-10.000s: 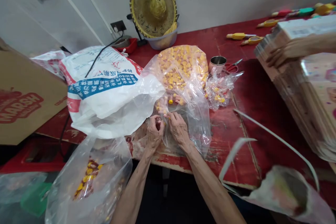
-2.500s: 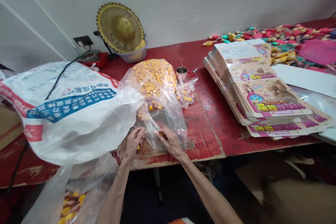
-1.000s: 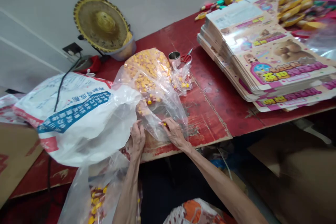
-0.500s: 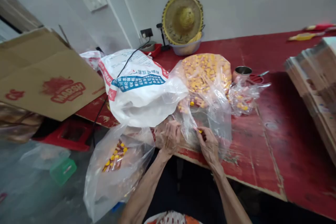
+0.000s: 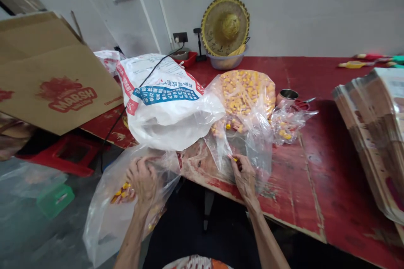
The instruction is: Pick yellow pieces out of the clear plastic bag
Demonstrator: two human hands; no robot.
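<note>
Presently, the right hand [image 5: 244, 176] is closed in a pinch on a small yellow piece [image 5: 235, 159], just in front of a clear plastic bag [image 5: 246, 96] packed with yellow and pink pieces. That bag lies on the red-painted counter [image 5: 303, 168]. The left hand [image 5: 142, 183] is curled against a second clear bag [image 5: 107, 227] below the counter edge, which holds yellow pieces; whether it grips the film cannot be told. A white printed sack [image 5: 167, 109] touches the first bag. Beyond sit a steel cup [image 5: 286, 96] and red-handled scissors [image 5: 301, 105]; a stack of printed cards [image 5: 369, 143] lies at right.
</note>
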